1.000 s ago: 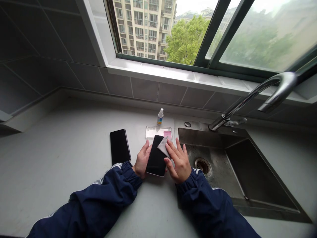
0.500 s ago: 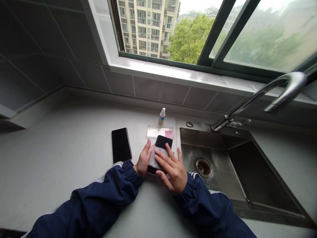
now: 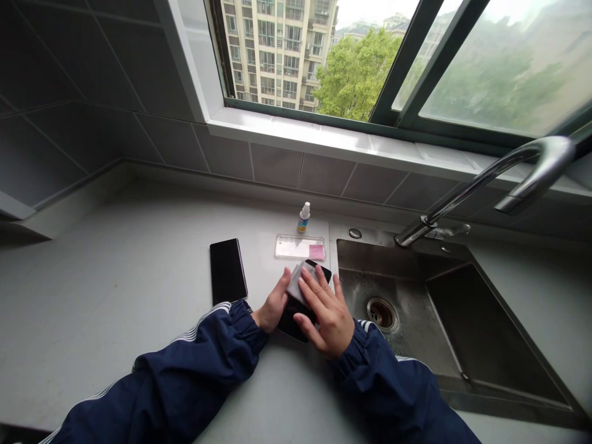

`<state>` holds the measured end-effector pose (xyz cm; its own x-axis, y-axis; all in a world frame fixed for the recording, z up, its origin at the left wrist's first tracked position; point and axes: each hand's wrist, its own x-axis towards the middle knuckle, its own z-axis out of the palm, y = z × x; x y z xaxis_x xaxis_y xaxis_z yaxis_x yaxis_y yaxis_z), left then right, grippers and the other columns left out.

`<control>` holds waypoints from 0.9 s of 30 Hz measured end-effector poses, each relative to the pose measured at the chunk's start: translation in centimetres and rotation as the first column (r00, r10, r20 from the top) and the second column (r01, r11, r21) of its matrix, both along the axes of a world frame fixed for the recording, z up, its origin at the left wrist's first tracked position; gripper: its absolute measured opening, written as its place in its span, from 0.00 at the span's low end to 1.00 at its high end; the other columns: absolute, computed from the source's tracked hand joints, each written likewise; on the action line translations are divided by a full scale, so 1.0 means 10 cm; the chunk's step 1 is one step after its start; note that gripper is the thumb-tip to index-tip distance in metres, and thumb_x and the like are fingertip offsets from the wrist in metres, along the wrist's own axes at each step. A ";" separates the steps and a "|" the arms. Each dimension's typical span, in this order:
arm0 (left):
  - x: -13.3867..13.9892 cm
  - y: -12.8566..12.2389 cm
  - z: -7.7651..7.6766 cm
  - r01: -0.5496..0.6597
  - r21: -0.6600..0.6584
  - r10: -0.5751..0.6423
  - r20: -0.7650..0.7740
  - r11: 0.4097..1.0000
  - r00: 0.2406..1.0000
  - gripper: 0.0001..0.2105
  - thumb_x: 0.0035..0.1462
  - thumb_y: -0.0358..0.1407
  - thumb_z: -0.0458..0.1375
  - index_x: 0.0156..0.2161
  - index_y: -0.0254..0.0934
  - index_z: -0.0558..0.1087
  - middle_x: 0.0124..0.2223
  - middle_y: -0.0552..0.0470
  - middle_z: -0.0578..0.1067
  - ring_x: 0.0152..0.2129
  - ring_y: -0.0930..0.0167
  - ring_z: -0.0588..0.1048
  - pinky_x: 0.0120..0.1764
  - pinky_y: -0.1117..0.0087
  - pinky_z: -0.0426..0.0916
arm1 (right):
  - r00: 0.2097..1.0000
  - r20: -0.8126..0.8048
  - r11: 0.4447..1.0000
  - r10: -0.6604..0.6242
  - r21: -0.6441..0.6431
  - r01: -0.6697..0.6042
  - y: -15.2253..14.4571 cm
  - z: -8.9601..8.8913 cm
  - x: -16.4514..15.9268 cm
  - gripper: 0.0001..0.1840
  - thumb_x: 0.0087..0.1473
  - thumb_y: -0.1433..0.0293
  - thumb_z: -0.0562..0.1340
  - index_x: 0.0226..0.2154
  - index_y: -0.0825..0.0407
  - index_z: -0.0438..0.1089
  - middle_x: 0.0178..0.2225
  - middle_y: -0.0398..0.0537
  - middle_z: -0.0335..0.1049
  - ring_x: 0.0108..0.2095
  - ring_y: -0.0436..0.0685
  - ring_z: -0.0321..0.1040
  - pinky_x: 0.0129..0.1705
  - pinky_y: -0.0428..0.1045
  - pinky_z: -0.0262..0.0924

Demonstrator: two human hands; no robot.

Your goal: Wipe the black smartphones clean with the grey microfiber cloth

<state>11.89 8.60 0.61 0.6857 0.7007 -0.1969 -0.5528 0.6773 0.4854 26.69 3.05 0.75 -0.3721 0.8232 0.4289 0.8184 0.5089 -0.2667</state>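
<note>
My left hand is closed around the left side of a black smartphone, held tilted over the counter. Flat fingers of my right hand press a small grey cleaning cloth against the upper part of its screen, with the thumb spread over the lower part. The palm hides part of the phone. Just beyond the hands lies a clear phone case bearing a pink sticky note. Behind it a small white spray bottle stands upright. Left of my hands, a larger dark tablet-like device lies flat.
A steel sink is set into the counter to the right, with a drain near its left side. A chrome faucet arches over it. Behind the counter are a tiled wall and a window.
My right hand and the cloth have slid up the phone's screen, baring the lower part. The phone has turned slightly clockwise and shifted a little right and nearer.
</note>
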 end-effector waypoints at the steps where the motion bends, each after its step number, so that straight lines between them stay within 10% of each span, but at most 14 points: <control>1: -0.01 0.02 0.00 0.021 -0.035 -0.020 0.022 0.999 1.000 0.31 0.65 0.52 0.42 0.61 0.30 0.65 0.50 0.39 0.77 0.53 0.59 0.72 0.57 0.58 0.62 | 0.998 0.005 0.998 0.057 -0.004 -0.057 -0.02 0.02 -0.02 0.32 0.62 0.61 0.56 0.64 0.56 0.53 0.66 0.57 0.52 0.68 0.69 0.39 0.67 0.70 0.32; 11: -0.09 0.09 0.11 0.010 -0.147 -0.006 0.031 0.989 1.000 0.38 0.59 0.62 0.43 0.60 0.32 0.65 0.49 0.36 0.76 0.43 0.57 0.77 0.49 0.57 0.69 | 0.948 -0.113 0.952 0.299 0.098 -0.289 -0.08 0.14 -0.09 0.17 0.59 0.63 0.59 0.48 0.54 0.71 0.52 0.50 0.73 0.65 0.70 0.51 0.67 0.73 0.30; 21: -0.06 0.09 0.06 0.024 -0.117 -0.017 0.066 0.993 0.998 0.34 0.61 0.58 0.44 0.63 0.36 0.61 0.48 0.40 0.76 0.40 0.59 0.77 0.44 0.57 0.70 | 0.991 -0.004 0.990 -0.136 0.022 0.136 0.10 -0.04 0.14 0.25 0.64 0.64 0.52 0.61 0.52 0.59 0.64 0.53 0.57 0.68 0.69 0.39 0.65 0.74 0.29; 27: -0.06 0.08 0.07 0.040 -0.115 -0.031 0.078 0.993 0.996 0.33 0.61 0.57 0.45 0.63 0.38 0.61 0.48 0.40 0.76 0.39 0.59 0.77 0.44 0.57 0.70 | 0.992 -0.125 0.998 0.007 0.060 0.000 0.10 0.03 0.16 0.18 0.63 0.68 0.54 0.53 0.53 0.68 0.58 0.53 0.66 0.67 0.68 0.46 0.65 0.71 0.39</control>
<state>11.31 9.43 1.27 0.7255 0.6515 -0.2218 -0.5600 0.7462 0.3600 28.33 4.01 1.01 -0.3150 0.7932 0.5211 0.7786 0.5299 -0.3360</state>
